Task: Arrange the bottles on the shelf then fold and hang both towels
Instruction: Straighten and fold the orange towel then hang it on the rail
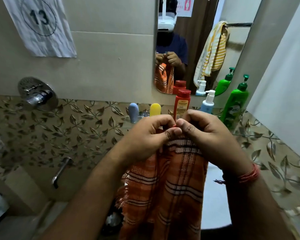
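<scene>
An orange striped towel hangs down in front of me, pinched at its top edge by both hands held close together. My left hand and my right hand are both shut on that edge. Behind them, on the glass shelf under the mirror, stand a blue bottle, a yellow bottle, a red bottle, a white pump bottle and a green pump bottle. A yellow striped towel shows in the mirror, hanging from a rail.
A mirror fills the wall above the shelf. A tap valve and a spout sit on the left wall. A paper with the number 13 hangs at the upper left. A white basin lies below the towel.
</scene>
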{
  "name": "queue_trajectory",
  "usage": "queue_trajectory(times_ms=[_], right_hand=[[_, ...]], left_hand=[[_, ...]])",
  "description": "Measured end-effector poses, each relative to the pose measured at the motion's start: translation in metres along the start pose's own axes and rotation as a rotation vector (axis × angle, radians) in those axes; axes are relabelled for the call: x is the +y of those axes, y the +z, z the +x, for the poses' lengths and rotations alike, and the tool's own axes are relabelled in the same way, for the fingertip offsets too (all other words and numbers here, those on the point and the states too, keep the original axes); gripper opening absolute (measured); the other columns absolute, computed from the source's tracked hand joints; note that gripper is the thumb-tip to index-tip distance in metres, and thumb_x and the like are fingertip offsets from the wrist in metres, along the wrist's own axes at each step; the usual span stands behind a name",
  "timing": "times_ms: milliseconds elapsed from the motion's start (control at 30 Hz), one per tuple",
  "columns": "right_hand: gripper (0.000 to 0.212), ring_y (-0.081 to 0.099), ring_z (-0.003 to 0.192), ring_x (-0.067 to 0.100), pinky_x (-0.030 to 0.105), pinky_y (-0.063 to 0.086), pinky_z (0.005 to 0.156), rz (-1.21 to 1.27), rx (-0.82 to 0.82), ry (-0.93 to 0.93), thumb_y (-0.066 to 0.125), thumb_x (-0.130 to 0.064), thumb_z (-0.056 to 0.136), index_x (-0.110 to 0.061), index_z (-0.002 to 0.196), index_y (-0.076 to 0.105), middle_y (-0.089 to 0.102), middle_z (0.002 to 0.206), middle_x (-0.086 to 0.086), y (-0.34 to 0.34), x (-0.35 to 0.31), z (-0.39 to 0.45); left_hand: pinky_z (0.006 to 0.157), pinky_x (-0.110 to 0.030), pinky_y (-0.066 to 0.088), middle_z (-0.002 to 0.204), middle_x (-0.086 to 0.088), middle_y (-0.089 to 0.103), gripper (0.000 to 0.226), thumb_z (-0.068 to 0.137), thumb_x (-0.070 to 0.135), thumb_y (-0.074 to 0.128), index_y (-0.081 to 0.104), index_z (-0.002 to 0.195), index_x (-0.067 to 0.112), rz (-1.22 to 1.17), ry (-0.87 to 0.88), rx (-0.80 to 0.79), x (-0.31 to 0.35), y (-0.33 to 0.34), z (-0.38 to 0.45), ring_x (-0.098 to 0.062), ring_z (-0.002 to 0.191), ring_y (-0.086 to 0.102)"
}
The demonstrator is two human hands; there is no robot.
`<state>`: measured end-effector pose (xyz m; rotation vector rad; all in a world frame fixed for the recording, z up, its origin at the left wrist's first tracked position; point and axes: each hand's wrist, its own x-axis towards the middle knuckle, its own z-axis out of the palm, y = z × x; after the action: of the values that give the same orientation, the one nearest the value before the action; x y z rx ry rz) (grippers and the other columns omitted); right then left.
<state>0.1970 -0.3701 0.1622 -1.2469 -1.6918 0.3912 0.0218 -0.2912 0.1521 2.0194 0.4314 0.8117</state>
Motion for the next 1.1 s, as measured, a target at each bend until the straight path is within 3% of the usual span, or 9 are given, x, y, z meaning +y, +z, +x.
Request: queue_trajectory(times_ms=[133, 233, 367, 467, 600, 700, 800, 900, 1100], right_hand=[[0.034, 0.049, 0.068, 0.012, 0.031, 0.04, 0.061, 0.131, -0.021, 0.053, 0.055, -0.043, 0.094, -0.018, 0.071, 0.056, 0.05, 0.069, -0.007, 0.003, 0.007, -0.003], [0.029, 0.051, 0.072, 0.014, 0.032, 0.04, 0.067, 0.269, 0.025, 0.124, 0.059, -0.04, 0.093, -0.02, 0.071, 0.06, 0.053, 0.072, -0.004, -0.002, 0.014, -0.006], [0.027, 0.05, 0.067, 0.011, 0.026, 0.04, 0.061, 0.357, 0.11, 0.216, 0.065, -0.035, 0.091, -0.019, 0.071, 0.061, 0.053, 0.068, -0.005, -0.019, 0.021, -0.015], [0.028, 0.053, 0.068, 0.012, 0.027, 0.042, 0.062, 0.311, 0.158, 0.228, 0.064, -0.035, 0.087, -0.012, 0.072, 0.061, 0.055, 0.068, -0.002, -0.032, 0.023, -0.02], [0.031, 0.052, 0.069, 0.011, 0.027, 0.042, 0.063, 0.093, 0.067, 0.135, 0.061, -0.037, 0.092, -0.011, 0.077, 0.06, 0.053, 0.069, 0.004, -0.033, 0.012, -0.02], [0.032, 0.049, 0.069, 0.016, 0.036, 0.039, 0.064, 0.028, -0.012, 0.079, 0.056, -0.037, 0.093, -0.01, 0.076, 0.056, 0.051, 0.072, 0.012, -0.014, -0.001, -0.013], [0.026, 0.052, 0.071, 0.012, 0.037, 0.042, 0.064, 0.012, -0.023, 0.046, 0.054, -0.035, 0.094, -0.018, 0.075, 0.058, 0.054, 0.071, -0.001, -0.001, -0.012, -0.004], [0.022, 0.053, 0.071, 0.011, 0.039, 0.045, 0.064, 0.044, -0.001, 0.046, 0.053, -0.034, 0.094, -0.024, 0.075, 0.059, 0.055, 0.071, -0.007, 0.002, -0.014, 0.0], [0.037, 0.048, 0.067, 0.007, 0.027, 0.039, 0.061, 0.116, 0.0, 0.06, 0.053, -0.043, 0.095, -0.013, 0.074, 0.056, 0.049, 0.069, -0.008, 0.005, 0.002, -0.004]], left_hand=[[0.065, -0.017, 0.048, 0.072, 0.013, 0.06, 0.027, 0.1, 0.028, 0.057, 0.065, 0.074, 0.03, -0.093, 0.072, 0.138, -0.001, 0.001, 0.005, -0.003, 0.071, 0.059], [0.061, -0.017, 0.046, 0.069, 0.013, 0.056, 0.03, 0.102, 0.026, 0.057, 0.062, 0.073, 0.023, -0.187, 0.089, 0.3, -0.009, -0.003, 0.005, -0.003, 0.066, 0.055], [0.069, -0.036, 0.05, 0.084, -0.015, 0.06, 0.04, 0.099, 0.033, 0.061, 0.06, 0.089, -0.005, -0.468, -0.012, 0.507, -0.026, -0.023, 0.003, -0.028, 0.076, 0.056], [0.063, -0.032, 0.048, 0.073, -0.009, 0.059, 0.032, 0.099, 0.037, 0.061, 0.064, 0.076, 0.015, -0.366, -0.055, 0.65, -0.03, -0.034, -0.001, -0.021, 0.066, 0.056], [0.055, -0.009, 0.047, 0.079, 0.02, 0.07, 0.015, 0.097, 0.048, 0.062, 0.069, 0.09, 0.037, 0.092, -0.054, 0.577, -0.023, -0.027, -0.006, 0.004, 0.066, 0.064], [0.071, -0.017, 0.054, 0.105, 0.016, 0.071, 0.035, 0.087, 0.056, 0.067, 0.067, 0.118, 0.039, 0.006, -0.036, 0.242, -0.007, -0.012, -0.005, -0.002, 0.086, 0.07], [0.074, -0.017, 0.054, 0.101, 0.015, 0.073, 0.028, 0.089, 0.051, 0.062, 0.069, 0.11, 0.033, 0.053, 0.011, 0.022, 0.005, 0.004, 0.0, -0.001, 0.093, 0.07], [0.067, -0.016, 0.051, 0.08, 0.013, 0.067, 0.019, 0.092, 0.044, 0.064, 0.067, 0.085, 0.026, -0.021, 0.053, 0.087, 0.005, 0.007, 0.001, -0.001, 0.079, 0.065], [0.065, -0.021, 0.05, 0.074, 0.011, 0.063, 0.031, 0.097, 0.046, 0.061, 0.069, 0.08, 0.021, -0.161, 0.103, 0.309, -0.008, 0.002, 0.0, -0.005, 0.072, 0.061]])
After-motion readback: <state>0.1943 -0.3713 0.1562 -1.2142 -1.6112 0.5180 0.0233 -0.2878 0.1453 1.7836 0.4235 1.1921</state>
